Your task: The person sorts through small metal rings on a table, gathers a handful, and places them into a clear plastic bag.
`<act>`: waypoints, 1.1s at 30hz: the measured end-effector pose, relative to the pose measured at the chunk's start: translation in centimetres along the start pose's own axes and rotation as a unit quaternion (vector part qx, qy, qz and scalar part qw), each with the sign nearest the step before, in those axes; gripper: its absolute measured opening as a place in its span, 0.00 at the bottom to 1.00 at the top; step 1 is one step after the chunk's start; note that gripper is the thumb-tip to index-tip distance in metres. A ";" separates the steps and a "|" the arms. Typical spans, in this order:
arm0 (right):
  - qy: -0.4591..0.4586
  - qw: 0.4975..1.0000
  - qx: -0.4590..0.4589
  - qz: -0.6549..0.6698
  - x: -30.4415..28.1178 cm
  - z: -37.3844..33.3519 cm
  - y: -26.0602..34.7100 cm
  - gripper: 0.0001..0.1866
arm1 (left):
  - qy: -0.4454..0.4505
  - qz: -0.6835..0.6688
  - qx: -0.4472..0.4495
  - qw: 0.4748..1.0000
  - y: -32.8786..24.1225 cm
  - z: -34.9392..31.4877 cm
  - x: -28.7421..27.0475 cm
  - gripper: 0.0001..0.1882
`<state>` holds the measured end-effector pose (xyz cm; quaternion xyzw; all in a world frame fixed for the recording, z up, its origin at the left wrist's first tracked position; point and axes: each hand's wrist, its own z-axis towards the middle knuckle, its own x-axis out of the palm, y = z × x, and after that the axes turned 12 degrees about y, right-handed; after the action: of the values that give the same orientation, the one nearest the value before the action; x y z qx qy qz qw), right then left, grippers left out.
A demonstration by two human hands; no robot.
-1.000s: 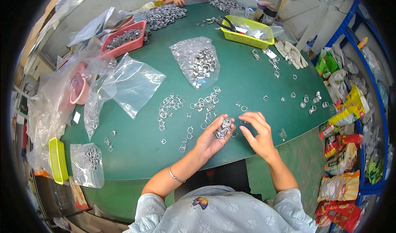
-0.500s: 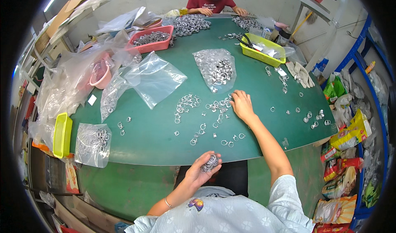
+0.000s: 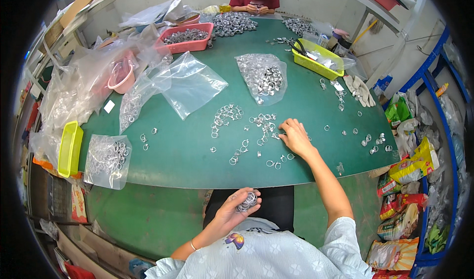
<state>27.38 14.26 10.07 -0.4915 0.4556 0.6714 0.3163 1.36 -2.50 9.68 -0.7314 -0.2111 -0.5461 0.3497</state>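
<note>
Near the table's front edge my left hand [image 3: 231, 211] is closed around a clump of silvery metal rings [image 3: 247, 202]. My right hand [image 3: 296, 139] is down on the green tabletop, its bent fingers close together at the right side of a loose cluster of rings [image 3: 266, 123]. What its fingertips hold, if anything, is hidden. Left of that cluster is another group of rings [image 3: 226, 115]. A few single rings [image 3: 274, 164] are scattered nearer to me. Farther back lies a clear plastic bag [image 3: 261, 79] with more rings inside.
At left are an empty clear bag [image 3: 192, 88], a bag of rings [image 3: 108, 161] and a yellow-green tray [image 3: 70, 148]. Farther back stand a red basket [image 3: 187, 44] and a yellow-green basket [image 3: 318, 67]. A glove [image 3: 359, 90] lies at right. A co-worker [image 3: 254, 0] sits opposite.
My right hand has drawn slightly nearer to me beside the ring cluster. My left hand keeps its clump of rings. The co-worker's hands have come together, and the view has shifted slightly.
</note>
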 end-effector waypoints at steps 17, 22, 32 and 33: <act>-0.055 0.998 0.037 -0.001 -1.0 0.3 0.5 0.05 | -0.002 -0.011 0.013 1.000 -0.3 -0.6 0.2 0.13; 0.049 0.912 0.098 0.396 -1.0 1.8 -1.4 0.08 | 0.022 -0.034 0.012 0.999 -0.3 -0.5 0.3 0.13; -0.019 0.992 0.070 0.104 0.7 2.3 -0.6 0.09 | 0.029 -0.049 0.021 0.998 -0.4 -0.5 0.0 0.12; 0.014 0.992 0.085 0.088 0.4 2.3 -0.2 0.10 | 0.032 -0.048 0.021 0.998 -0.5 -0.6 0.1 0.12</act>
<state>26.56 16.43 9.87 -0.4299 0.5569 0.6487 0.2901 0.67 -2.63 10.01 -0.6951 -0.2463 -0.5810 0.3444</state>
